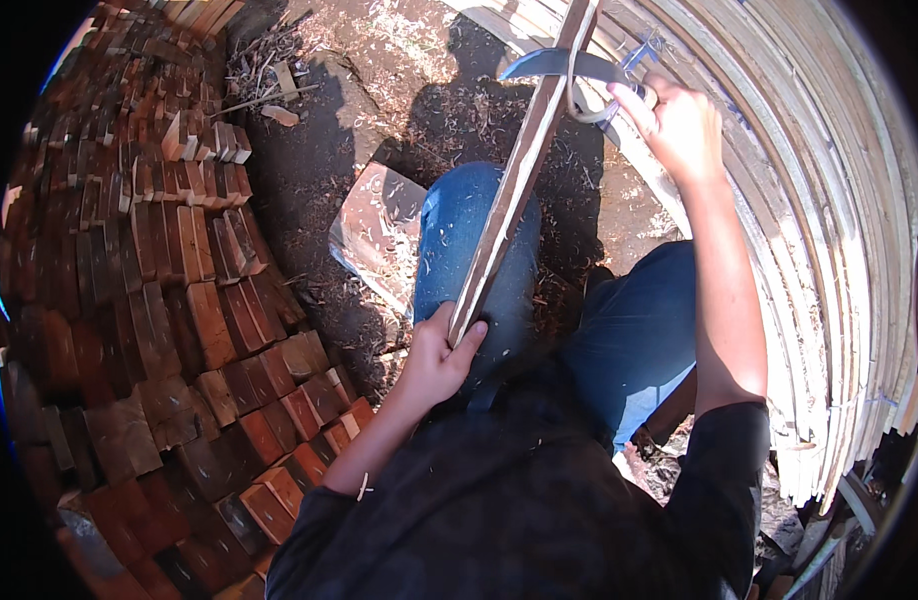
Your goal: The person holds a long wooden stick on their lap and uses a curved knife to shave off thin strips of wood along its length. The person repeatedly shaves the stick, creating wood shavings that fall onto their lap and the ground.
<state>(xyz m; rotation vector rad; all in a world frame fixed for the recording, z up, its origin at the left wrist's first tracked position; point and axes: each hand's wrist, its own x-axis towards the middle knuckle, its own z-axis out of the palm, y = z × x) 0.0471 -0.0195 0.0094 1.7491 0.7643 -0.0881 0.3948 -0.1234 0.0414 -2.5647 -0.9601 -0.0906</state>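
My left hand is closed round the lower end of a long, narrow wooden strip, brown with a pale edge. The strip slants up and to the right, passing above my left knee and leaving the picture at the top. Up at the right, my right hand grips a knife with a curved blade; its handle is mostly hidden by the fingers. The blade lies across the upper part of the strip. Beside the strip, under the blade, a pale curved loop shows, too unclear to name.
Stacked reddish-brown wood blocks fill the left side. At the right lies a large pile of long pale wooden strips. Wood shavings are scattered over the dirt floor. A flat slab lies beside my left knee.
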